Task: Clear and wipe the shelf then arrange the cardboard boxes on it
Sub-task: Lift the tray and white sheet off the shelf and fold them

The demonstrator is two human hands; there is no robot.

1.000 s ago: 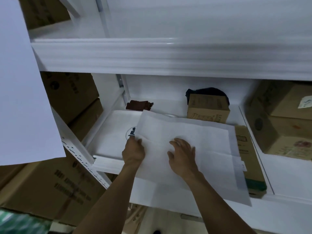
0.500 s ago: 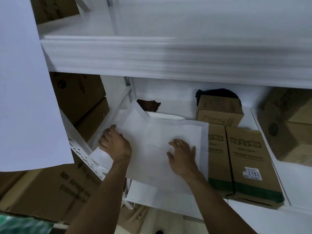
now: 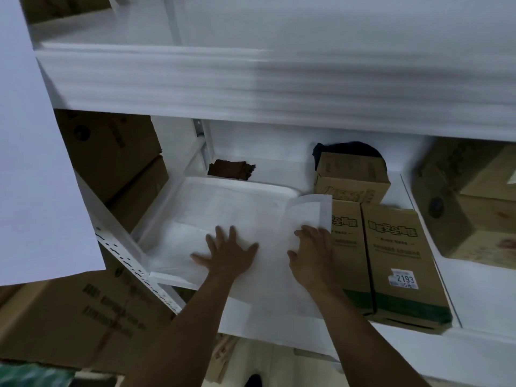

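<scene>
Left hand [image 3: 227, 254] is flat, fingers spread wide, pressing down on the white paper sheet [image 3: 237, 208] lining the shelf [image 3: 279, 167]. Right hand [image 3: 312, 255] rests on it too, fingers loosely bent, gripping nothing, right where the sheet's edge curls up. Two cardboard boxes [image 3: 402, 255] lie just beside it, a smaller box [image 3: 351, 177] behind them, and a brown rag [image 3: 231, 170] at the back.

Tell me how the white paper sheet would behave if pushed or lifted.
Probably floppy: the white paper sheet curls up at its right edge by the right hand. Likely light and slippery: it overhangs the shelf, with the left hand flat on it.
</scene>
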